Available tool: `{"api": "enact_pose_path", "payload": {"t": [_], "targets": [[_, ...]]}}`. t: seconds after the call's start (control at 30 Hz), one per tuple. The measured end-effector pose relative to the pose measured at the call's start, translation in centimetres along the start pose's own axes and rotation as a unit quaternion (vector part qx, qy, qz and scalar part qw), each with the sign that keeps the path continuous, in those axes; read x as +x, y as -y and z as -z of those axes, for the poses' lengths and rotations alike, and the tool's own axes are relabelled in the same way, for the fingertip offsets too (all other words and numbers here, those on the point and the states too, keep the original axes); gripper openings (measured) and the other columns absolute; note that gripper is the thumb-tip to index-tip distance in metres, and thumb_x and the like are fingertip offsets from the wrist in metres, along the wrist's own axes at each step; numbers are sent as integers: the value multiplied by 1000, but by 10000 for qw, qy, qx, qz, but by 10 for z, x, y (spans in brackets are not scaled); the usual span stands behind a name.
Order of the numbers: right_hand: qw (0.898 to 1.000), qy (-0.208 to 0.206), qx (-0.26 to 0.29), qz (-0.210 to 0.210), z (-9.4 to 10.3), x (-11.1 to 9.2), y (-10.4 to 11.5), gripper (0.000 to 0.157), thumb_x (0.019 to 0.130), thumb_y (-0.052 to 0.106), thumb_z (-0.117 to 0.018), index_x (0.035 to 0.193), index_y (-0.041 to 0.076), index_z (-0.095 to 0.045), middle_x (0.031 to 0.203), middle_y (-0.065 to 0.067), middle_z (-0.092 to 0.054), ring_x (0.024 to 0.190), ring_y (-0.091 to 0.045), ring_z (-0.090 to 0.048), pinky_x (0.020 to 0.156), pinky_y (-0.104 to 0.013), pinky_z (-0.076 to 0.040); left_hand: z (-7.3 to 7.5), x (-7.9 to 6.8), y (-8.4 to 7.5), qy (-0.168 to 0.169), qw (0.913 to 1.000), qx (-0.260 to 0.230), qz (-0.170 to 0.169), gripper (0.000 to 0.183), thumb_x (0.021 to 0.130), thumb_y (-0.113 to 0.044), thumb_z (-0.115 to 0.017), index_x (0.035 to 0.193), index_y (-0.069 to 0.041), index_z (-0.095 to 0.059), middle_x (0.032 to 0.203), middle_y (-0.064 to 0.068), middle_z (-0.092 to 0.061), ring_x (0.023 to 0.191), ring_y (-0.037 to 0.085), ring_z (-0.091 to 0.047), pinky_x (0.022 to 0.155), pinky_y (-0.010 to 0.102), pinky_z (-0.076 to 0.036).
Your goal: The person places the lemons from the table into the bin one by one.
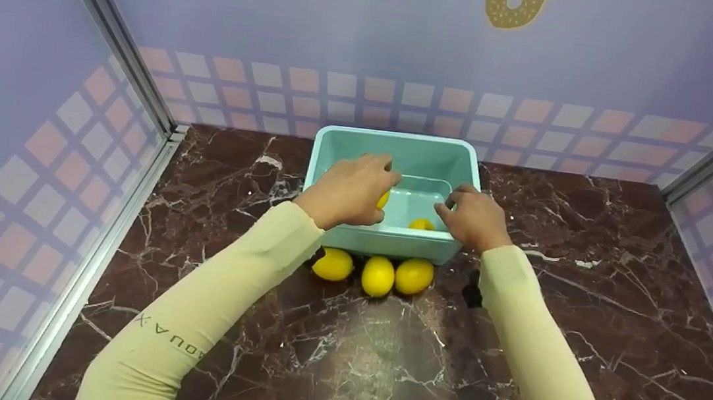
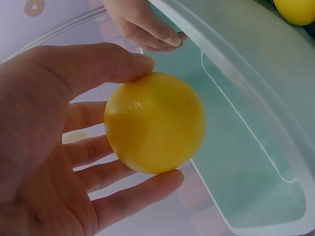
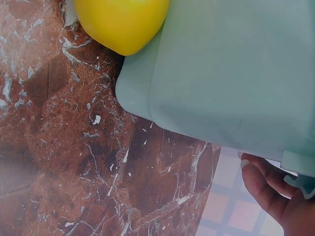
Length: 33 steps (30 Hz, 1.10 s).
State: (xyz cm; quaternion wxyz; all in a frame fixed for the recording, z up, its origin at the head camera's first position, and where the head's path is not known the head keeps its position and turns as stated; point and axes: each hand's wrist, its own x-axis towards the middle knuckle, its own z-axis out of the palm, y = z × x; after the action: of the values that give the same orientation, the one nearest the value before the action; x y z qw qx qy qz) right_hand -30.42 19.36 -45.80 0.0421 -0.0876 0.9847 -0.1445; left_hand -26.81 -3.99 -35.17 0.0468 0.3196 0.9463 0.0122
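Note:
My left hand (image 1: 352,189) grips a lemon (image 2: 155,123) between its thumb and spread fingers, above the left part of a pale green plastic bin (image 1: 386,231). In the head view the hand covers most of that fruit. My right hand (image 1: 475,218) holds the bin at its right rim, near the front corner. From the right wrist view, its curled fingers (image 3: 266,184) lie along the bin's side under the rim. Another lemon (image 1: 421,224) lies inside the bin by the front wall, partly hidden by the rim.
Three lemons stand in a row before the bin: a left one (image 1: 333,264), a middle one (image 1: 378,277) and a right one (image 1: 414,276). All rest on a dark red marbled tabletop (image 1: 372,367). A lilac wall (image 1: 373,43) rises behind the bin, with side panels left and right.

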Motion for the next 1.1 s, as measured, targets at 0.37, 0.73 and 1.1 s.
{"api": "enact_pose_path", "payload": {"t": [0.37,0.73,1.1], "targets": [[10000,-27,36,0,1,0,0,43,95,43,-51,105,5,-70,130,-14,-57,110,-44,-59,93,-58,-47,-1,3,11,35,9998,-78,188,41,81,-23,-70,119,-10,-61,116,8,-53,102,25,-53,77,42,-54],[10000,39,48,-70,1,1,-1,44,95,43,-50,106,5,-70,130,-13,-58,111,-43,-58,94,-58,-46,5,7,17,-36,9995,-168,266,41,82,-25,-69,119,-10,-60,119,9,-54,106,26,-53,81,44,-54],[10000,34,74,-29,0,1,-1,43,95,43,-50,106,6,-69,132,-14,-57,112,-44,-58,95,-58,-45,6,8,23,-37,9990,-236,380,41,83,-24,-68,121,-10,-60,123,10,-54,111,26,-53,86,44,-53]]}}
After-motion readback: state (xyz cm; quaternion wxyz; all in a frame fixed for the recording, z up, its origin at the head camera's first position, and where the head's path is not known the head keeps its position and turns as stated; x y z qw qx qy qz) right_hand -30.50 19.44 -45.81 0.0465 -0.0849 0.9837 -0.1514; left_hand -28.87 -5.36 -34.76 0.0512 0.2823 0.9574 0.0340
